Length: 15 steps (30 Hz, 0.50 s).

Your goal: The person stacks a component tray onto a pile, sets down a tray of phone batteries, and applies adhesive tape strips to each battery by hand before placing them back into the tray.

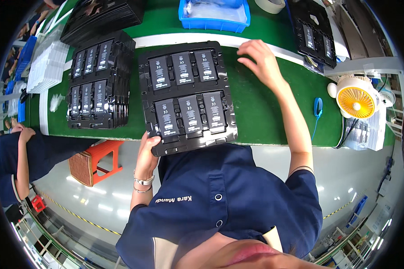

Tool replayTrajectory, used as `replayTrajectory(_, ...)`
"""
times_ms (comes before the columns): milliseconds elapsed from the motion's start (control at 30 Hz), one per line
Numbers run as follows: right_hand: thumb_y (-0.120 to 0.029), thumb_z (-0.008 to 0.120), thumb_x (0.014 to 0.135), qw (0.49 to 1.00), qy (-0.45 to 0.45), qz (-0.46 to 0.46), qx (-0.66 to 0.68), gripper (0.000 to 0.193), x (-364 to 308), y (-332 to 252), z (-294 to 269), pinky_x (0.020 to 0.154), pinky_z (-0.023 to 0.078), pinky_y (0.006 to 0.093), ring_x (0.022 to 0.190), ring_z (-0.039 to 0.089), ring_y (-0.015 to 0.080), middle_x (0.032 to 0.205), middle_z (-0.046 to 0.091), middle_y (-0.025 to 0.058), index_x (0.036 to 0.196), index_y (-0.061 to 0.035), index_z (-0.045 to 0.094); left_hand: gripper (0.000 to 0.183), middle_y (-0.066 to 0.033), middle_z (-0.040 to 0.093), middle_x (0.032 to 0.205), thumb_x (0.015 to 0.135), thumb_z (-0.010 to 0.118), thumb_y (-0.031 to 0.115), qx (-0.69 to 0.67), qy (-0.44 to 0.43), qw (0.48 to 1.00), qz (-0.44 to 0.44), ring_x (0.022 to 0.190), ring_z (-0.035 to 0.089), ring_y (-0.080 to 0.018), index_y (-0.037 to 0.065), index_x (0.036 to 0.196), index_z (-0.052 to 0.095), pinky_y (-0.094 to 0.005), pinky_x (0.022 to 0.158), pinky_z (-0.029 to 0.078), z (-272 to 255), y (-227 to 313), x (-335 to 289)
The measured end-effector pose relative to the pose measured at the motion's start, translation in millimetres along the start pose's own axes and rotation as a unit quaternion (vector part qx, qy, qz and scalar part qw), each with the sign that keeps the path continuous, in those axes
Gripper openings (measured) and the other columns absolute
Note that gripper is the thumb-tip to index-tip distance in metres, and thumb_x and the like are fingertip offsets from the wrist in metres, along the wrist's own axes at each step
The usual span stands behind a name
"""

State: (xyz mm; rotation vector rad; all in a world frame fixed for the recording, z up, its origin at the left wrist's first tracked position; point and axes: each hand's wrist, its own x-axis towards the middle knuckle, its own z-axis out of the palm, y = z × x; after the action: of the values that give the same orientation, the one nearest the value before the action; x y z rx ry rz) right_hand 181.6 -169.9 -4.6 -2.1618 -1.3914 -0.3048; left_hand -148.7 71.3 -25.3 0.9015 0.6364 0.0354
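A black plastic tray (196, 142) is in front of me over the table's near edge. It holds flat black battery packs (182, 68) in two rows of three. My left hand (146, 150) grips the tray's near-left corner, its thumb on top and its other fingers hidden beneath. To the right of the tray's far corner, my right hand (262, 61) is raised over the green table with nothing in it. Its fingers are slightly bent, the thumb apart from them, and it does not touch the tray. A stack of similar filled trays (120, 85) stands to the left.
A blue bin (214, 23) with clear plastic bags and a tape roll (271, 5) sit at the back. Black trays (104, 20) are piled far left, near white trays (48, 65). A fan (356, 99) and blue wrist strap (318, 107) are right. Another person (20, 154) sits left.
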Motion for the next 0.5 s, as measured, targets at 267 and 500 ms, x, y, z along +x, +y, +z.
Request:
replayTrajectory(267, -0.026, 0.074, 0.073, 0.991, -0.080, 0.105, -0.006, 0.056, -35.3, 5.9, 4.6, 0.099, 0.041, 0.0390, 0.119, 0.047, 0.0300, 0.126, 0.051, 0.0100, 0.121, -0.0037, 0.055, 0.054, -0.0141, 0.057, 0.119, 0.082, 0.055, 0.015, 0.010, -0.013, 1.000, 0.023, 0.109, 0.057, -0.0208, -0.007, 0.129, 0.042, -0.0324, 0.097, 0.044, 4.9, -3.9, 0.8)
replayTrajectory(500, -0.023, 0.074, 0.072, 0.996, -0.076, 0.048, -0.017, 0.046, -40.2, -1.5, 9.1, 0.100, 0.040, 0.0414, 0.120, 0.046, 0.0282, 0.126, 0.053, 0.0054, 0.115, -0.0125, 0.062, 0.057, -0.0139, 0.052, 0.126, 0.086, 0.052, 0.011, 0.004, 0.014, 1.000, 0.022, 0.117, 0.051, -0.0215, -0.006, 0.136, 0.034, -0.0337, 0.101, 0.040, 4.7, -7.0, 5.6)
